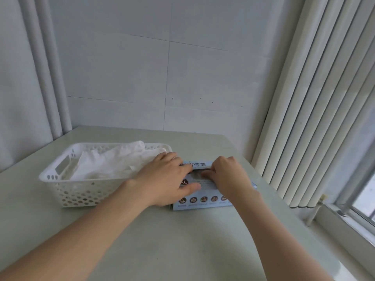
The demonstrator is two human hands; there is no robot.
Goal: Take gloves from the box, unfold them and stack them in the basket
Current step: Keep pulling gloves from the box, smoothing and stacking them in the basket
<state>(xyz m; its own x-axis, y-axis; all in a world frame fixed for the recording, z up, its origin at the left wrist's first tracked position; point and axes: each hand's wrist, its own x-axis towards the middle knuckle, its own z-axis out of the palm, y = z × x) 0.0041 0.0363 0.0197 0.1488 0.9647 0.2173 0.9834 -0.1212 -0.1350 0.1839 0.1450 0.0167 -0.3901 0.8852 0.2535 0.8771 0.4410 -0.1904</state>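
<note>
A light blue glove box [203, 201] lies flat on the pale table, just right of a white perforated basket [81, 191]. Several thin white gloves [113, 163] are piled in the basket and reach its far rim. My left hand [166, 179] rests on the box's left part, fingers spread over its top and thumb along the front. The fingers of my right hand [227, 175] are curled down into the slot in the top of the box. What they hold inside is hidden.
The table [182, 240] stands in a corner, with a white wall behind. Vertical blinds [304, 118] and a window sill [345, 226] run along the right side. Two white pipes [50, 78] rise at the back left.
</note>
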